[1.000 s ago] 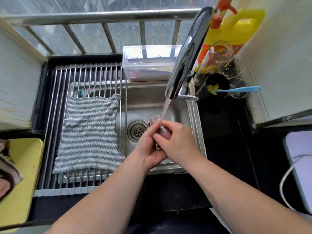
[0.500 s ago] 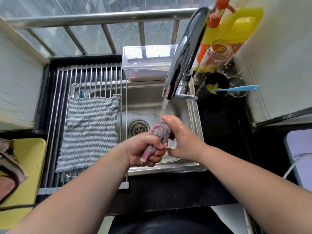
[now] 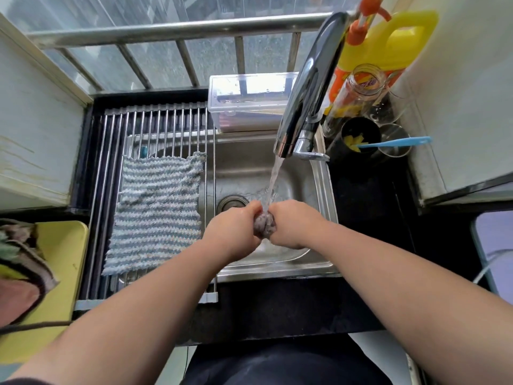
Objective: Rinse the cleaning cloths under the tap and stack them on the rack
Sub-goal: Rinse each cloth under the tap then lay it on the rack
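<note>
Your left hand [image 3: 236, 229] and right hand [image 3: 291, 225] both grip the bunched grey-purple cloth [image 3: 265, 225]; keep it under the water stream [image 3: 273, 182] above them and squeeze evenly.

Tap [image 3: 305, 87]: chromed metal, mirror-glossy. Sink [image 3: 244, 168]: stainless steel, brushed satin, wet. Rack [image 3: 155, 126]: smooth shiny metal rods. Striped cloth [image 3: 158, 212]: nubby terry fabric, matt, rough. Wadded cloth [image 3: 265, 226]: soaked fabric, dull. Box [image 3: 249, 107]: clear hard plastic, glossy. Jug [image 3: 388, 43]: yellow plastic, smooth, semi-gloss. Jar [image 3: 361, 84]: clear glass. Countertop [image 3: 366, 207]: black, smooth, slight sheen. Tray [image 3: 63, 259]: yellow plastic, smooth, matt. Window rail [image 3: 166, 31]: brushed metal.
</note>
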